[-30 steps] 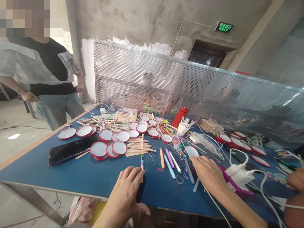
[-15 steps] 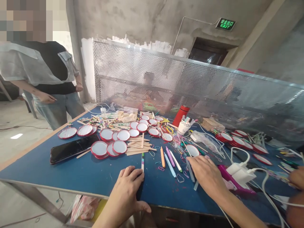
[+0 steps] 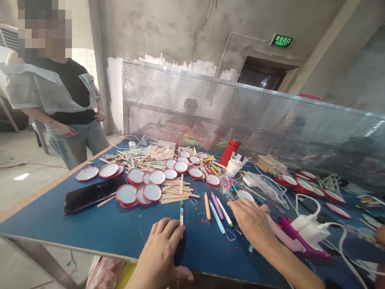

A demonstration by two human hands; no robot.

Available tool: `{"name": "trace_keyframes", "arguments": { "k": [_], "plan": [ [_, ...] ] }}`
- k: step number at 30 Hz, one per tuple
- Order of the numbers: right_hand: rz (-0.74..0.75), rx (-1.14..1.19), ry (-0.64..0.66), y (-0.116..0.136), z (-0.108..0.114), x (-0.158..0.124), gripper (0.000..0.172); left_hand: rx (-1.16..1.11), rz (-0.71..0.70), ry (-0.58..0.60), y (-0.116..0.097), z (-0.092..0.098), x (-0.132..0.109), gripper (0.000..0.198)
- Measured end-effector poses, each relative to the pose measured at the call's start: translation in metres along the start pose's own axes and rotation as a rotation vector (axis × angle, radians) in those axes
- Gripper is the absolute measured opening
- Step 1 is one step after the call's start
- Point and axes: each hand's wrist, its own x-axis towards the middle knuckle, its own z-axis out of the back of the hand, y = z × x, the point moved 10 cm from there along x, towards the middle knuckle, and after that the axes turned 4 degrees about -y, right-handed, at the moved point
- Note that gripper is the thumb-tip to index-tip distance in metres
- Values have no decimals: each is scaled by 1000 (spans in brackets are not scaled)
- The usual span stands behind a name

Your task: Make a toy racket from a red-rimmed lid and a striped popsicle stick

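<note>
My left hand lies low on the table with its thumb spread. Its fingertips touch the near end of a wooden craft stick marked with green, purple and dark bands. My right hand is curled palm down, right of the markers; whatever its fingers close on is hidden beneath it. Left of it lie an orange marker, a light blue marker, a purple marker and a white marker. A pink tool shows behind my right wrist.
Red-rimmed white lids and plain craft sticks spread beyond my hands. A phone lies left. A red bottle and a cup of pens stand farther back. White chargers with cables crowd the right. A person stands left.
My right hand has shifted slightly left over the spot where a grey marker showed; that marker is out of sight now. More of the pink tool shows. My left hand stays by the banded stick.
</note>
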Motion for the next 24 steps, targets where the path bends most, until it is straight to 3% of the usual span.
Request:
{"name": "trace_keyframes", "arguments": {
  "k": [9, 16, 24],
  "plan": [
    [-51, -23, 73, -7, -27, 32, 32, -48, -84, -4, -9, 11, 5, 56],
    [-29, -20, 98, 0, -35, 39, 34, -81, -94, 13, -7, 3, 1, 58],
    [-24, -32, 71, -2, -40, 45, 32, -52, -94, -197, 6, -23, -14, 54]
  ]
}}
